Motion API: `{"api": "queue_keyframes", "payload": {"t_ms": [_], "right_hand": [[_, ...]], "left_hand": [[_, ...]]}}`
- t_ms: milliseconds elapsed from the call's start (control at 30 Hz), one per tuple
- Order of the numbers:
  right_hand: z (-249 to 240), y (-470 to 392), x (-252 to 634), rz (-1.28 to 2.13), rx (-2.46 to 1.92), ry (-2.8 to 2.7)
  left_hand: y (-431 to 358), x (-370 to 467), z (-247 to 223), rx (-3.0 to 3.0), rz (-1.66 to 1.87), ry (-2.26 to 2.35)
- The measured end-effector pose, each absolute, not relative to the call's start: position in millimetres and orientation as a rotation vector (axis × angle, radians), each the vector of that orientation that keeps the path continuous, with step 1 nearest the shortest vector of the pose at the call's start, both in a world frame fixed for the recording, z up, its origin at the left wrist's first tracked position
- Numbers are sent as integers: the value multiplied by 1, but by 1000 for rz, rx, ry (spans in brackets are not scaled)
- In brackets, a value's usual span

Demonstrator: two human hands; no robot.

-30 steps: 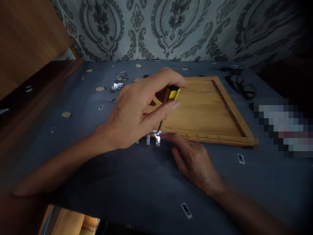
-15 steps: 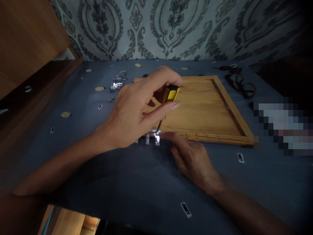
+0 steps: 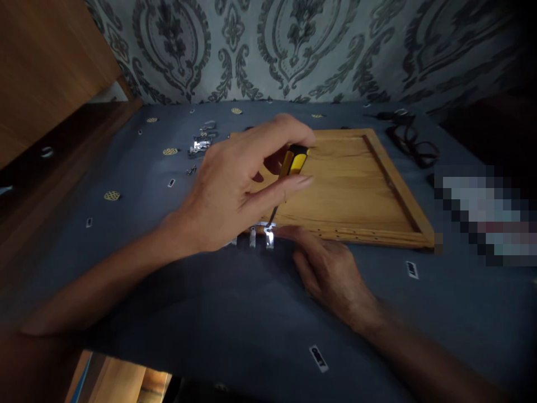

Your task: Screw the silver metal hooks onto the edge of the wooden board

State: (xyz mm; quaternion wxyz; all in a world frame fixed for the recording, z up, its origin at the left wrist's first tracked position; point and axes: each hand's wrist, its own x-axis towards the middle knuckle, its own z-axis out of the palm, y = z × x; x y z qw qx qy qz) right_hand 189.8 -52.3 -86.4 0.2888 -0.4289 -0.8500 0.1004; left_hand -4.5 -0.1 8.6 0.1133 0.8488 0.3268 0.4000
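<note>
My left hand (image 3: 235, 184) is closed around a screwdriver (image 3: 297, 159) with a yellow and black handle. Its shaft slants down to a shiny metal clip (image 3: 269, 237) on the near edge of a shallow wooden frame (image 3: 398, 237) with a wood panel inside. Another metal clip (image 3: 252, 237) sits just left of it, and a third is partly covered by my left hand. My right hand (image 3: 331, 274) rests at the frame's near edge, its index finger stretched against the rim beside the shiny clip and its thumb apart below. Small dark holes dot this edge.
Loose metal clips (image 3: 201, 143) and small screws (image 3: 192, 170) lie on the dark blue cloth (image 3: 235, 330) at the back left. Eyeglasses (image 3: 413, 145) lie beyond the frame's right side, near a blurred-out object (image 3: 490, 215). A patterned wall covering (image 3: 235, 50) rises behind.
Almost nothing differs. The screwdriver handle and my left thumb have shifted very slightly to the right, with the shaft's tip still at the clip. My right hand stays in place.
</note>
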Motion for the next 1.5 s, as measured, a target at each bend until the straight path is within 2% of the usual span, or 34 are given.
{"api": "queue_keyframes", "payload": {"t_ms": [1233, 1500], "right_hand": [[-91, -51, 192, 287, -1126, -2277], [-91, -51, 192, 293, -1153, -2275]], "left_hand": [[1, -7, 14, 2368, 1131, 987], [1, -6, 12, 2465, 1213, 1030]]}}
